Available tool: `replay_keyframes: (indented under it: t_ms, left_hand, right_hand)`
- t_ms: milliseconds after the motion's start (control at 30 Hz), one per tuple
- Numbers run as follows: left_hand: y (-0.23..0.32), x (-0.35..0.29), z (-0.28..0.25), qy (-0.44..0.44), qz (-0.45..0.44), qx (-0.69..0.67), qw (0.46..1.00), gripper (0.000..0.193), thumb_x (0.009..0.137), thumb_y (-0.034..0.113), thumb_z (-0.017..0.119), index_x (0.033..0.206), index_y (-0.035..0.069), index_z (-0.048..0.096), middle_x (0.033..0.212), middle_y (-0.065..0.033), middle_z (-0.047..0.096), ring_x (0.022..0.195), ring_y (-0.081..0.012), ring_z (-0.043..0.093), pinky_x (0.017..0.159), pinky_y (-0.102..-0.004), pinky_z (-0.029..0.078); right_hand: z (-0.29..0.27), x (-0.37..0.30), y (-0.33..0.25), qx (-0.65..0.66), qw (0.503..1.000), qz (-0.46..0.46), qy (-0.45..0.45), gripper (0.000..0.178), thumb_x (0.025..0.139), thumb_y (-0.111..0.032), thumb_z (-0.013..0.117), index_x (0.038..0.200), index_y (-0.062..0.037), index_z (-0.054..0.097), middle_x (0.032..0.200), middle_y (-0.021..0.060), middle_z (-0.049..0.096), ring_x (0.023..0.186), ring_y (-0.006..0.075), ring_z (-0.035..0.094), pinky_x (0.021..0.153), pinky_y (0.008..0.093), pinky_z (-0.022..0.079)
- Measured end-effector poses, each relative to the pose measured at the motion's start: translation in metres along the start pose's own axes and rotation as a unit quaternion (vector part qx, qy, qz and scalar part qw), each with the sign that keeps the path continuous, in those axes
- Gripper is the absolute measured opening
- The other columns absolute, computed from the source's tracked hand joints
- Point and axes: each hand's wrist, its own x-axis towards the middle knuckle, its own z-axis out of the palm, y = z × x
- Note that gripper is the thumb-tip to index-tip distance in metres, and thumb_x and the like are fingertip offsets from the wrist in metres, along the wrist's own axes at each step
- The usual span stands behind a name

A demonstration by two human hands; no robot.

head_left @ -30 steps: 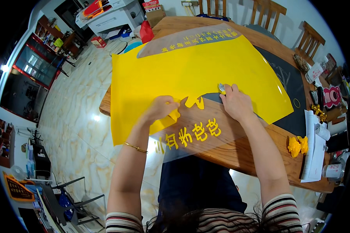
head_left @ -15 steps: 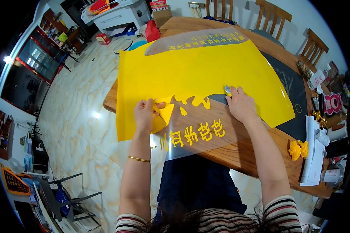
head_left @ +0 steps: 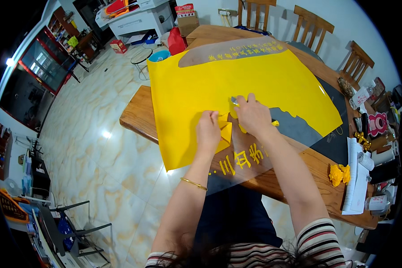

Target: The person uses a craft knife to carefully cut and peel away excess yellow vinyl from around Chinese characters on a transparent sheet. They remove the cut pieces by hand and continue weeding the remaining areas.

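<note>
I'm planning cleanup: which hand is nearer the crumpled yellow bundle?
Right. The right hand is beyond the crumpled yellow bundle, to its left; the left hand is farther left, gripping the yellow sheet.

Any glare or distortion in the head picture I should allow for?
Head view: bright reflection on the tiled floor left of the table; head view: white glint along the yellow sheet's right edge; head view: fisheye bending toward the rim, corners black.

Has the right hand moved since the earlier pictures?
Yes. The right hand has moved to the left, farther from the crumpled orange-yellow bundle that lies on the wooden table.
</note>
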Motion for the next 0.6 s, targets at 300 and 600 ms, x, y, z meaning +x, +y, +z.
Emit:
replay_keyframes:
  t_ms: [300,600]
  left_hand:
    - [0.000,0.007,-0.004,-0.025,0.159,0.191,0.968,0.034,0.095,0.031,0.068,0.087,-0.002,0.062,0.081,-0.0248,0.067,0.072,-0.0441,0.064,0.066,-0.0480,0.051]
    - [-0.021,-0.003,-0.058,-0.015,0.156,0.170,0.973,0.032,0.096,0.026,0.068,0.083,-0.002,0.060,0.073,-0.0224,0.062,0.062,-0.0323,0.057,0.059,-0.0406,0.045]
  right_hand:
    - [0.027,0.003,-0.003,-0.043,0.999,0.002,0.020,0.035,0.099,-0.034,0.062,0.121,-0.0069,0.061,0.112,0.0167,0.063,0.089,0.0334,0.072,0.076,0.0407,0.060]
    - [0.027,-0.002,-0.003,-0.029,0.998,0.010,0.046,0.030,0.099,-0.031,0.063,0.118,-0.0069,0.062,0.107,0.0154,0.063,0.087,0.0326,0.072,0.072,0.0409,0.060]
